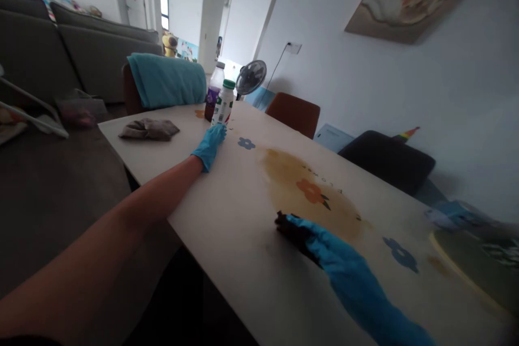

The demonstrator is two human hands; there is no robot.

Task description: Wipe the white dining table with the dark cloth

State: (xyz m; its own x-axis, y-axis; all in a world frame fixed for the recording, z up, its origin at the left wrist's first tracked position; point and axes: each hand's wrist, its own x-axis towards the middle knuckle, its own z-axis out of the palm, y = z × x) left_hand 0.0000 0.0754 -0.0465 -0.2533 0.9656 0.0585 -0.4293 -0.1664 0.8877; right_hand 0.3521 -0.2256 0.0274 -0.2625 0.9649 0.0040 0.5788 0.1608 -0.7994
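My left hand (212, 143), in a blue glove, reaches across the table with its fingers closed at the base of a white bottle with a green cap (224, 104). The bottle's lower end is hidden behind the fingers. Just behind it stands a taller bottle with a purple label and dark liquid (213, 92). Nearer to me, my right hand (320, 243), also gloved in blue, presses a dark brown, crumpled cloth (294, 232) against the tabletop. A brownish-yellow wet stain (284, 170) spreads beside that cloth. The white table (227, 200) has printed flowers.
A crumpled grey-brown cloth (149, 129) lies near the table's left edge. A chair draped with a turquoise towel (170, 80) stands at the far end. Along the wall are a brown chair (294, 113), a dark chair (387, 159) and a fan (251, 77). A round greenish mat (478, 270) lies at right.
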